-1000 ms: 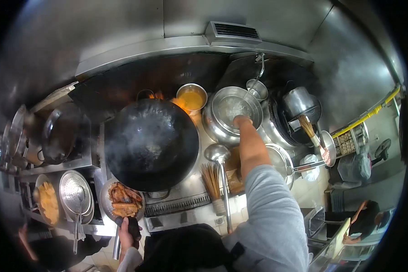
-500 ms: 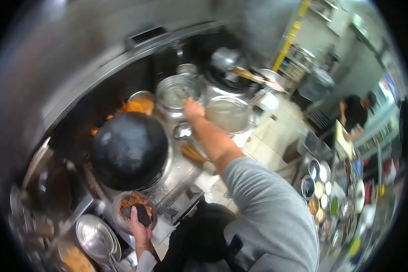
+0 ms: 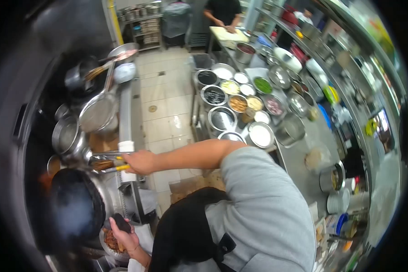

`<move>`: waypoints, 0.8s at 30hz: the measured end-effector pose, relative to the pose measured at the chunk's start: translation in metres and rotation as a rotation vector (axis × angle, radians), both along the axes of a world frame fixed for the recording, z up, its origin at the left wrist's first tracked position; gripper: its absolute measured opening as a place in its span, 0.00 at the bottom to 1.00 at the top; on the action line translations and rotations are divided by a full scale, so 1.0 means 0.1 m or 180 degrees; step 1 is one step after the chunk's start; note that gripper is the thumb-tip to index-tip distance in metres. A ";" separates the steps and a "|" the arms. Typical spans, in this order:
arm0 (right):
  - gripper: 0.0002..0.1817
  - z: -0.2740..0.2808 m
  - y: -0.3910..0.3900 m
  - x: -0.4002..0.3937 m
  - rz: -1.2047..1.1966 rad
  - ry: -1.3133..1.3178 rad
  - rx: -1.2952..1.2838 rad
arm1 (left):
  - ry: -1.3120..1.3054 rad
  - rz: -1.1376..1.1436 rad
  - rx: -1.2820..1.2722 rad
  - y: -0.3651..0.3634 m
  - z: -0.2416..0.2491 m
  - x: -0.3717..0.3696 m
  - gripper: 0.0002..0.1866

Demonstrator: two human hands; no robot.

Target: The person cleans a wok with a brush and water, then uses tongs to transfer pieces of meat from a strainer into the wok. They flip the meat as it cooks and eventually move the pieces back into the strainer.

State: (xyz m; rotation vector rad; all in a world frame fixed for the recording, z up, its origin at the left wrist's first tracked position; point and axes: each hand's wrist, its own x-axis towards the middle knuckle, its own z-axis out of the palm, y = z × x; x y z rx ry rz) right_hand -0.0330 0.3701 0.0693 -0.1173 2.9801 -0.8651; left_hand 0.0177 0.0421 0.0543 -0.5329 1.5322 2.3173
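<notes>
My right hand [image 3: 139,162] is closed on yellow-banded metal utensil handles [image 3: 121,167], beside a bamboo brush [image 3: 103,165] and the metal pots. My left hand [image 3: 124,232] grips a dark cloth [image 3: 120,223] at the near edge of a large black wok [image 3: 75,206], from which pale smoke or steam seems to rise. Just below that hand is a bowl of browned food pieces [image 3: 112,241]. A wide strainer [image 3: 98,112] rests over a pot further along the stove.
Ingredient containers [image 3: 238,103] crowd a steel counter on the right. A co-worker [image 3: 224,12] stands at a cutting board [image 3: 227,34] at the back. Tiled floor [image 3: 161,102] runs between stove and counter. A pan [image 3: 123,52] sits at the stove's far end.
The view has turned right, bringing the counter into fuller view. My right hand has left the pot of liquid and is now at the stove's front edge. My left hand remains on the cloth, now against the wok.
</notes>
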 end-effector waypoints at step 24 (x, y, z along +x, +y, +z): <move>0.19 -1.88 1.70 5.28 -0.4399 0.0604 -0.3078 | 0.0042 -0.2269 -0.0599 2.22 -0.20 2.06 0.18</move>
